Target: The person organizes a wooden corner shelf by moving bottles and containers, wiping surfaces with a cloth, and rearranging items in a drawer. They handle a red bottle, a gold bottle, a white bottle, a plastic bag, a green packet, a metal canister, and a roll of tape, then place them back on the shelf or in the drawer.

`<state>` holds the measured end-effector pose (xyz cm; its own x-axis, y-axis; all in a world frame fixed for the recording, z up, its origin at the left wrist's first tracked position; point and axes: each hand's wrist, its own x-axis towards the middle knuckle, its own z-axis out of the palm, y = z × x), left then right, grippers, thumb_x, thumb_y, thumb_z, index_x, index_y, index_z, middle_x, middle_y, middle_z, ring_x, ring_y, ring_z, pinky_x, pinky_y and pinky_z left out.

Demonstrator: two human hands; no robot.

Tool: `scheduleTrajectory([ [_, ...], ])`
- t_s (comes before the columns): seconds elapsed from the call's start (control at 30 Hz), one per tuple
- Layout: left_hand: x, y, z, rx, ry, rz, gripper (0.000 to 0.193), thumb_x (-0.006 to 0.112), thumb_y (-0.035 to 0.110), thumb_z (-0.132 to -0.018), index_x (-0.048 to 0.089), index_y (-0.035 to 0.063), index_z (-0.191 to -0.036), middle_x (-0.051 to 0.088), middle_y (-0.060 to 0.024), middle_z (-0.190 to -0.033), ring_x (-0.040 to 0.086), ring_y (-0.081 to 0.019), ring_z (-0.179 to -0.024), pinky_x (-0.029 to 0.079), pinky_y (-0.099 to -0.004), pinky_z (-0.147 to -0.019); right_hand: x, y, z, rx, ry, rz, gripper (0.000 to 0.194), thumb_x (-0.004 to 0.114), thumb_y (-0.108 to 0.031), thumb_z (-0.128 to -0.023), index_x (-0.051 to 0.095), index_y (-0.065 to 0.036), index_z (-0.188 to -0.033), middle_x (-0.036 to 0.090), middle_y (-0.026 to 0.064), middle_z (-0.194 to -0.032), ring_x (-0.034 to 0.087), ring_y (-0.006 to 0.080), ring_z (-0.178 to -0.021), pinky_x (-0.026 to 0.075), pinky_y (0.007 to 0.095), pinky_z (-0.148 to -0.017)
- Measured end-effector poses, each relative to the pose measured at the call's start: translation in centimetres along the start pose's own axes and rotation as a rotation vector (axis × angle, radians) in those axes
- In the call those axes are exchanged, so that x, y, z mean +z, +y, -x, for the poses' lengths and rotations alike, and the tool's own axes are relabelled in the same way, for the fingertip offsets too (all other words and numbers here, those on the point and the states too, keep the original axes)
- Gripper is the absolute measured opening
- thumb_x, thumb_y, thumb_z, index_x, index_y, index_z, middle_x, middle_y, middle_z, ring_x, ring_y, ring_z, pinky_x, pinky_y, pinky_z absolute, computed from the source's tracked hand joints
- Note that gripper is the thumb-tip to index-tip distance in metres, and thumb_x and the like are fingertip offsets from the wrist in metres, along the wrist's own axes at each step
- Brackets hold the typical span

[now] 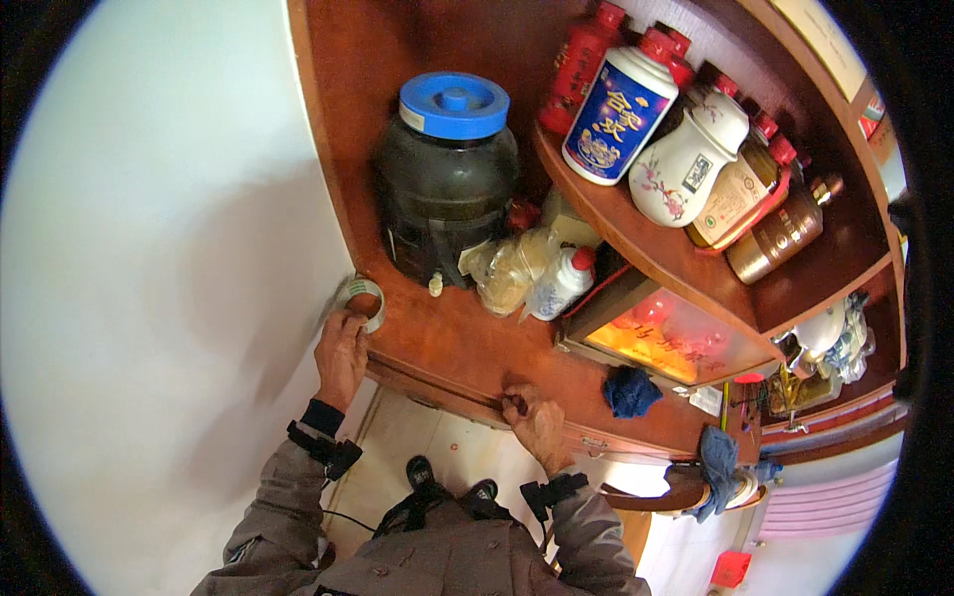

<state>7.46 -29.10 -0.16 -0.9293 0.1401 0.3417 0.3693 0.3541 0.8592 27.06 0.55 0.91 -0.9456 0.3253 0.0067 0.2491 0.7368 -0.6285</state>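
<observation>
My left hand (pixel 343 357) touches a roll of clear adhesive tape (pixel 377 305) that stands on the reddish wooden counter (pixel 440 335), close to the white wall; whether the fingers grip it cannot be told. My right hand (pixel 533 421) rests at the counter's front edge, its fingers curled; what, if anything, lies within them is hidden. Behind the tape stands a large dark jar (pixel 447 186) with a blue lid (pixel 455 104) and a small pale tap. A dark blue cloth (pixel 631 392) lies on the counter to the right of my right hand.
Beside the jar are a clear plastic bag (pixel 514 276) and a white bottle with a red cap (pixel 560 287). Several bottles, among them a blue-and-white one (pixel 618 115), stand on the curved shelf above. The wall (pixel 164 223) bounds the left. A blue-grey cloth (pixel 718 469) hangs at the right.
</observation>
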Motion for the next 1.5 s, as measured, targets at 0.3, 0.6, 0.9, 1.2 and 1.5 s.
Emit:
scheduleTrajectory([
  [0.3, 0.4, -0.6, -0.9, 0.191, 0.032, -0.410, 0.030, 0.062, -0.002, -0.098, 0.065, 0.0030, -0.127, 0.058, -0.0106, -0.126, 0.059, -0.0250, -0.108, 0.052, -0.0325, -0.093, 0.1, -0.3, 0.2, -0.025, 0.051, 0.010, 0.027, 0.071, -0.019, -0.084, 0.072, -0.011, -0.110, 0.074, 0.0122, -0.108, 0.071, 0.0358, -0.098, 0.058, 0.0461, -0.082],
  [0.6, 3.0, 4.3, 3.0, 0.087, -0.210, -0.193, 0.027, 0.065, 0.017, -0.102, 0.067, 0.0007, -0.123, 0.060, -0.0176, -0.122, 0.063, -0.0346, -0.109, 0.052, -0.0416, -0.095, 0.4, 0.2, 0.1, -0.048, 0.043, -0.010, 0.023, 0.070, -0.019, -0.085, 0.072, -0.010, -0.107, 0.072, 0.0111, -0.107, 0.069, 0.0343, -0.100, 0.057, 0.0453, -0.084],
  [0.9, 6.8, 4.8, 3.9, 0.004, -0.407, -0.122, 0.030, 0.067, 0.025, -0.101, 0.068, 0.0020, -0.120, 0.063, -0.0159, -0.115, 0.065, -0.0312, -0.105, 0.053, -0.0422, -0.090, -0.3, 1.0, 0.6, -0.036, -0.041, -0.168, 0.027, 0.073, -0.017, -0.087, 0.071, -0.010, -0.113, 0.073, 0.0112, -0.106, 0.071, 0.0337, -0.095, 0.058, 0.0444, -0.080],
  [1.2, 7.2, 3.6, 4.3, 0.007, -0.373, -0.012, 0.020, 0.071, 0.015, -0.099, 0.069, 0.0025, -0.114, 0.061, -0.0092, -0.108, 0.062, -0.0245, -0.103, 0.051, -0.0386, -0.090, -10.0, 7.2, 4.8, 0.011, 0.428, 0.167, 0.048, 0.073, -0.022, -0.090, 0.061, -0.010, -0.135, 0.062, 0.0189, -0.127, 0.060, 0.0398, -0.119, 0.052, 0.0471, -0.095],
  [1.5, 7.7, 3.2, 4.4, 0.007, -0.396, -0.065, 0.015, 0.070, 0.008, -0.098, 0.068, 0.0043, -0.113, 0.057, -0.0049, -0.109, 0.057, -0.0206, -0.100, 0.048, -0.0343, -0.091, -10.9, 13.3, 1.7, 0.179, 0.541, 0.343, 0.046, 0.073, -0.009, -0.083, 0.064, -0.012, -0.128, 0.055, 0.0141, -0.137, 0.051, 0.0395, -0.126, 0.046, 0.0509, -0.103],
])
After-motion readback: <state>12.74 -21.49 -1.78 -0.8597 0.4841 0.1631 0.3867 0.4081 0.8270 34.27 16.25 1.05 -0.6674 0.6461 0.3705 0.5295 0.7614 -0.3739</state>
